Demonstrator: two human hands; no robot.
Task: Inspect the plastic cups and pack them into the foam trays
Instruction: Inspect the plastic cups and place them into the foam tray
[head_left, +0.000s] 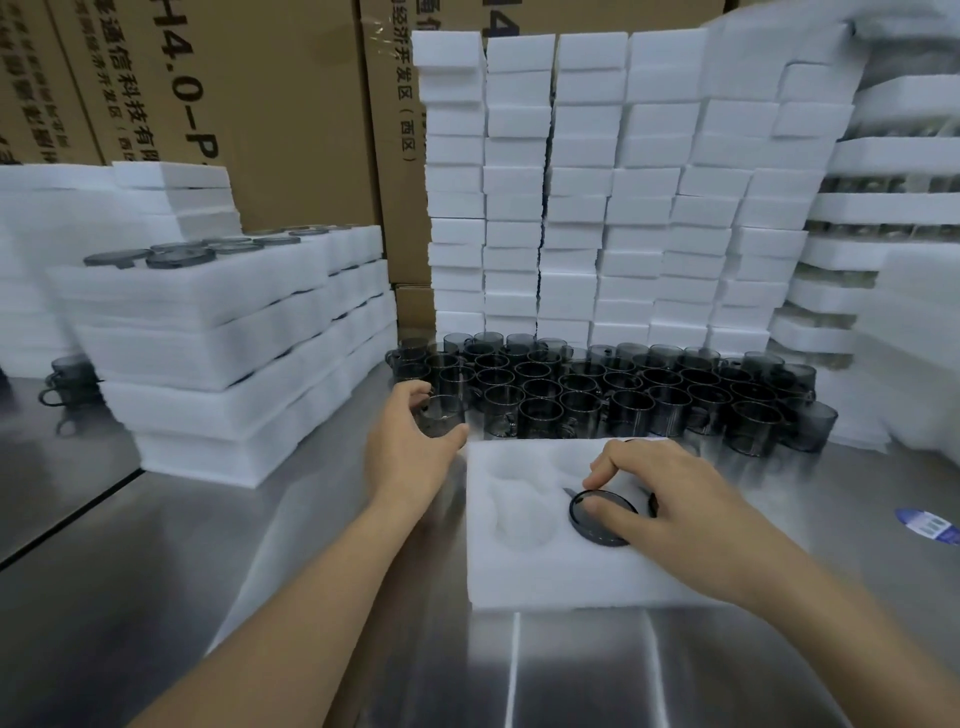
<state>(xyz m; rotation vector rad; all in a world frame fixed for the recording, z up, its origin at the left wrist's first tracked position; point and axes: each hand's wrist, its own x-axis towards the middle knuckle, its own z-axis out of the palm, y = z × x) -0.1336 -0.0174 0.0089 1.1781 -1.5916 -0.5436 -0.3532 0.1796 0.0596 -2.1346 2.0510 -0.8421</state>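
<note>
The right hand's fingertips bend down over the rim of the seated cup and the thumb lies across its mouth. The right hand thus pinches that cup as it sits mouth up in a pocket on the right side of the foam tray. The left hand reaches farther, with fingers and thumb curled narrowly round the loose cup at the near left corner of the cup cluster; blur makes it hard to say how firm that hold is. The tray lies flat on the steel table, just on the near side of the cluster. The empty pockets on its left side show only white foam, and a dark edge beside the right hand may be a second cup, but I cannot tell. To the left stands a stack of filled trays, with dark cup rims showing in the top one. Along the far side rise the foam blocks and, behind them, the cardboard cartons. By my reading this tray is barely begun, with one cup surely in and several pockets open. Dozens of loose cups wait to be checked and packed, though the filled stack suggests much of the wider job is done.
</note>
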